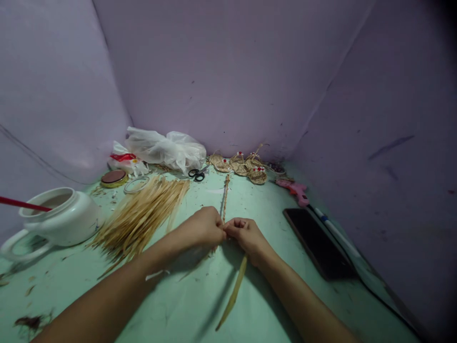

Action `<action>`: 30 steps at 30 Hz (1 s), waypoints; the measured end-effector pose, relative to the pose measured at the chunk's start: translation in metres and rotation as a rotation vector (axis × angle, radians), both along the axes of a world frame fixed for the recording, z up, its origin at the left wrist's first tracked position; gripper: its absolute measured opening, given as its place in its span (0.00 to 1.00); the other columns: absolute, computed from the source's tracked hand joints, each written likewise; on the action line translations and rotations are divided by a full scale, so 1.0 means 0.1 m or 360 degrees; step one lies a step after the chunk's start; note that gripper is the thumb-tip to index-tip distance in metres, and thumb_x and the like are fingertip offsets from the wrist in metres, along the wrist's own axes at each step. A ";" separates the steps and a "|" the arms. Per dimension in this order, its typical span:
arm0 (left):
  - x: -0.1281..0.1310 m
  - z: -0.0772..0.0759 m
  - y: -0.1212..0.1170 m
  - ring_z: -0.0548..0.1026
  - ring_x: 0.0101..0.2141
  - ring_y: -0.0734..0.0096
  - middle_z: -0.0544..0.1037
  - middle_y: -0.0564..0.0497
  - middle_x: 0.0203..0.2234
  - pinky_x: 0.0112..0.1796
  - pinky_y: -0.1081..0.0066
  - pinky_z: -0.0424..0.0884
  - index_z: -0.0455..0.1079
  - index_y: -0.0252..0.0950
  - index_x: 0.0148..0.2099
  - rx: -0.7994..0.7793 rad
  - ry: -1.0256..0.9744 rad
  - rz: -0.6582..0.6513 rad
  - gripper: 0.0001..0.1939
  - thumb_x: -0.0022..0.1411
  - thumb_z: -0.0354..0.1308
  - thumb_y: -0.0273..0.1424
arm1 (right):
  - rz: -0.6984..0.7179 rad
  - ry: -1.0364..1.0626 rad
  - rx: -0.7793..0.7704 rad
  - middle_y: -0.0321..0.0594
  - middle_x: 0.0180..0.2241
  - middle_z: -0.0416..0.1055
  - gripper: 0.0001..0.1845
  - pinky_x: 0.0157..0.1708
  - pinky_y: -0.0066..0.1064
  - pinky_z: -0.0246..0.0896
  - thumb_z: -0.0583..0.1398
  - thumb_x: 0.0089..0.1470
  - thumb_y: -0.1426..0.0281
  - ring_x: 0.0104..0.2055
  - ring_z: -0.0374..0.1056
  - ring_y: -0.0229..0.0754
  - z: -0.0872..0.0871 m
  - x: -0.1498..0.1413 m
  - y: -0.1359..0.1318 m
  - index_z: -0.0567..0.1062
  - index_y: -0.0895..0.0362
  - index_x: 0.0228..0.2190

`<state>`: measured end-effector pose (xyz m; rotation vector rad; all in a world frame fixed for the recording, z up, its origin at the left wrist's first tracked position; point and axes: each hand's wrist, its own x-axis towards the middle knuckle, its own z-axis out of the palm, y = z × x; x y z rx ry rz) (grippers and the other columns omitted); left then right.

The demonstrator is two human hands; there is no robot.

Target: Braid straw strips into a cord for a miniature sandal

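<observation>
A thin braid of dried straw (225, 197) runs away from me along the middle of the green tabletop. My left hand (206, 226) is closed around its near end. Right beside it, my right hand (246, 236) pinches at the same end, the two hands touching or nearly so. From beneath my right hand a loose straw strip (233, 295) hangs toward me. The exact grip of the fingers on the strands is partly hidden. Left of my hands lies a spread bundle of straw strips (143, 216).
Woven round pieces with red and white beads (257, 174), black scissors (197, 175) and a plastic bag (171, 147) sit by the back wall. A white pot (67, 219) stands left. On the right lie a pink glue gun (294, 190) and a dark phone (317, 243).
</observation>
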<state>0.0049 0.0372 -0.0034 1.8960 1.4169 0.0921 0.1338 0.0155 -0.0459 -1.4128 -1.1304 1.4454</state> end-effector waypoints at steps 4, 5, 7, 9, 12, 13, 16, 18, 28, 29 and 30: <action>0.23 -0.01 -0.35 0.67 0.26 0.67 0.68 0.47 0.17 0.26 0.73 0.57 0.69 0.33 0.23 0.0435 0.0029 0.0161 0.04 0.39 0.55 0.26 | -0.0097 0.0161 -0.0028 0.32 0.13 0.63 0.02 0.17 0.22 0.45 0.56 0.32 0.74 0.16 0.53 0.29 0.01 -0.01 -0.02 0.68 0.62 0.17; 0.27 -0.01 -0.41 0.68 0.27 0.65 0.69 0.46 0.19 0.27 0.73 0.57 0.69 0.33 0.24 0.0446 0.0009 0.0149 0.05 0.38 0.56 0.25 | -0.0112 0.0187 -0.0046 0.32 0.13 0.62 0.03 0.17 0.23 0.45 0.56 0.32 0.74 0.16 0.54 0.29 0.01 -0.02 -0.03 0.68 0.61 0.17; 0.29 0.00 -0.45 0.68 0.28 0.65 0.69 0.46 0.19 0.27 0.73 0.58 0.70 0.33 0.24 0.0411 -0.0011 0.0103 0.05 0.38 0.57 0.25 | -0.0113 0.0222 -0.0092 0.31 0.13 0.61 0.04 0.17 0.23 0.46 0.57 0.32 0.73 0.15 0.53 0.29 0.03 -0.01 -0.03 0.68 0.61 0.17; 0.21 0.05 -0.35 0.68 0.24 0.68 0.67 0.49 0.16 0.25 0.74 0.57 0.69 0.32 0.23 0.0331 -0.0010 0.0077 0.04 0.38 0.57 0.27 | -0.0084 0.0224 -0.0124 0.30 0.12 0.60 0.05 0.16 0.22 0.44 0.58 0.32 0.71 0.14 0.52 0.28 0.04 0.00 -0.03 0.67 0.61 0.17; 0.03 0.12 -0.08 0.64 0.17 0.75 0.65 0.51 0.12 0.20 0.76 0.54 0.69 0.30 0.22 0.0158 -0.0088 0.0215 0.08 0.44 0.52 0.31 | 0.0021 0.0178 -0.0122 0.28 0.09 0.55 0.08 0.14 0.23 0.36 0.58 0.36 0.68 0.12 0.45 0.27 0.07 0.03 -0.03 0.65 0.60 0.15; -0.02 0.12 0.01 0.62 0.15 0.76 0.66 0.52 0.12 0.18 0.76 0.53 0.69 0.30 0.25 0.0123 -0.0185 0.0358 0.10 0.46 0.50 0.32 | 0.0054 0.0162 -0.0117 0.27 0.08 0.53 0.10 0.13 0.23 0.34 0.58 0.37 0.67 0.11 0.43 0.26 0.07 0.03 -0.03 0.64 0.59 0.14; -0.06 0.06 0.14 0.61 0.13 0.78 0.66 0.53 0.12 0.16 0.77 0.53 0.69 0.29 0.29 -0.0369 -0.0513 0.0454 0.11 0.46 0.49 0.31 | 0.0096 0.0159 -0.0072 0.27 0.08 0.52 0.11 0.14 0.24 0.32 0.58 0.39 0.66 0.11 0.42 0.26 0.04 0.04 -0.02 0.65 0.60 0.15; -0.02 -0.01 0.13 0.61 0.12 0.79 0.65 0.53 0.11 0.15 0.77 0.54 0.68 0.29 0.26 -0.0698 -0.0667 0.0357 0.10 0.45 0.50 0.31 | 0.0122 0.0191 -0.0006 0.30 0.11 0.57 0.10 0.14 0.23 0.35 0.58 0.38 0.67 0.13 0.46 0.27 0.01 0.04 0.00 0.65 0.60 0.16; 0.08 -0.03 0.09 0.55 0.09 0.80 0.59 0.56 0.06 0.12 0.77 0.49 0.61 0.31 0.15 -0.0456 -0.0298 0.0363 0.05 0.38 0.48 0.24 | 0.0359 -0.0844 0.0656 0.36 0.19 0.66 0.07 0.21 0.23 0.47 0.52 0.43 0.72 0.21 0.57 0.32 0.03 0.11 -0.02 0.69 0.60 0.21; 0.08 -0.05 0.09 0.54 0.09 0.80 0.58 0.56 0.06 0.11 0.77 0.48 0.61 0.31 0.15 -0.0418 -0.0284 0.0356 0.04 0.38 0.48 0.24 | 0.0368 -0.1033 0.0740 0.36 0.19 0.67 0.08 0.21 0.24 0.47 0.52 0.43 0.73 0.21 0.57 0.33 0.06 0.11 -0.05 0.71 0.60 0.22; 0.09 -0.07 0.09 0.54 0.08 0.80 0.58 0.56 0.06 0.11 0.77 0.48 0.62 0.31 0.15 -0.0395 -0.0285 0.0357 0.04 0.37 0.48 0.24 | 0.0356 -0.1201 0.0787 0.37 0.20 0.68 0.09 0.22 0.24 0.47 0.51 0.44 0.74 0.22 0.58 0.33 0.09 0.11 -0.08 0.72 0.59 0.23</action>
